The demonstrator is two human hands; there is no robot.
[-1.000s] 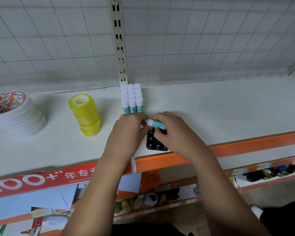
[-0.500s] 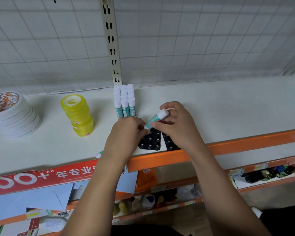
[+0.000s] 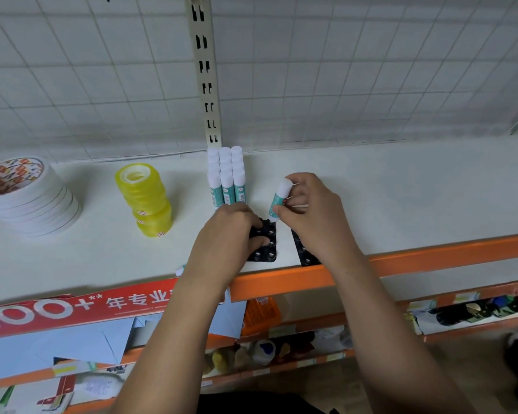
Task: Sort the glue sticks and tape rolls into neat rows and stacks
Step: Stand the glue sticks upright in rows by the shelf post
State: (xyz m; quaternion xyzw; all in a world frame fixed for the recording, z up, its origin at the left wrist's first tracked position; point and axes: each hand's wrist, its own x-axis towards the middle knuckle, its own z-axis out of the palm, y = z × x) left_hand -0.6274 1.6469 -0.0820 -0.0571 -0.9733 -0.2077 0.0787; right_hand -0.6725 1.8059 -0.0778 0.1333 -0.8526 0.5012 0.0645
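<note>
The shelf is matt white, with an orange painted metal edge. The glue sticks and the lone glue stick are smooth plastic. The yellow tape rolls are glossy and translucent, while the white tape stack looks matt. The black tray is shiny moulded plastic. The wire grid is white-coated metal.

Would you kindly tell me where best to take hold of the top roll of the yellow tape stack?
Take the top roll across its outer rim, from straight above. It lies flat, core hole up, and the yellow tape stack under it leans, so a sideways grip might topple it.
</note>
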